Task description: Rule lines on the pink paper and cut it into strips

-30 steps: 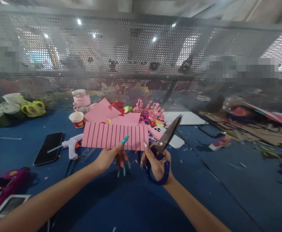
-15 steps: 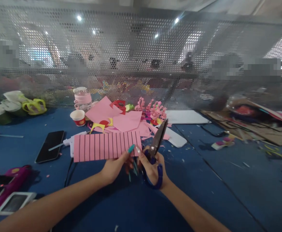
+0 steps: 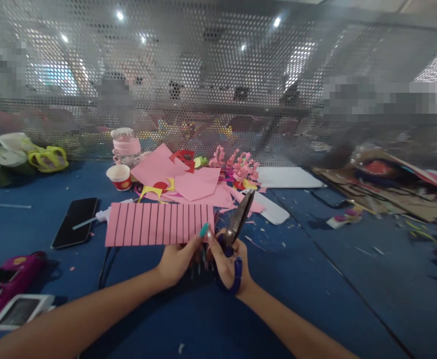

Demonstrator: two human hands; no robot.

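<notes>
Left fingers (image 3: 192, 245) pinched pink strip (image 3: 158, 224) near its right end, above surface (image 3: 286, 309); right fingers (image 3: 216, 250) held scissors (image 3: 233, 228) beside it; step seemed positioning, next move likely called for steady support.

The left hand (image 3: 176, 262) is pinching a black-lined pink strip (image 3: 158, 224) near its right end. The right hand (image 3: 229, 267) is holding blue-handled scissors (image 3: 240, 217), blades pointing up and away, while its thumb is touching that same end. The strip is partly covering a white glue gun (image 3: 103, 216); beside it, a black smartphone (image 3: 77, 210) is lying on the blue table (image 3: 297, 294). Pink sheets (image 3: 201, 183) are lying behind, near a red-and-white paper cup (image 3: 119, 175).
</notes>
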